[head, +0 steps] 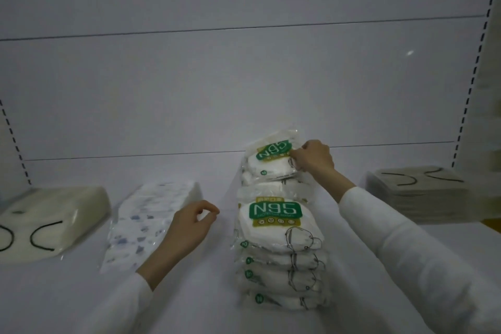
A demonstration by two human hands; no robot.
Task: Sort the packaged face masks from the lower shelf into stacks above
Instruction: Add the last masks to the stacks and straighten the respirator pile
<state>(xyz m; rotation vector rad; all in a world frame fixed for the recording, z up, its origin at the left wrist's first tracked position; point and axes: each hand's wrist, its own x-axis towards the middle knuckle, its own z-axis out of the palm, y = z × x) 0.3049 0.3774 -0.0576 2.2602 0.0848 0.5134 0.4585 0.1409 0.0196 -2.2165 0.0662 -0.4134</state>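
Right hand [311, 158] pinches the clear-wrapped white N95 mask pack [271, 156] at its 3 o'clock edge, long axis 9-to-3; left hand [189, 222] hangs loosely curled, empty, at 8 o'clock.

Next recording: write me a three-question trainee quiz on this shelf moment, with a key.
1. True or false: the right hand grips the top N95 pack of the rear stack.
2. Which hand holds nothing? A: the left hand. B: the right hand.
3. Fill in: the printed pack lies to the ___ of the front N95 stack.
Key: 1 true; 2 A; 3 left.
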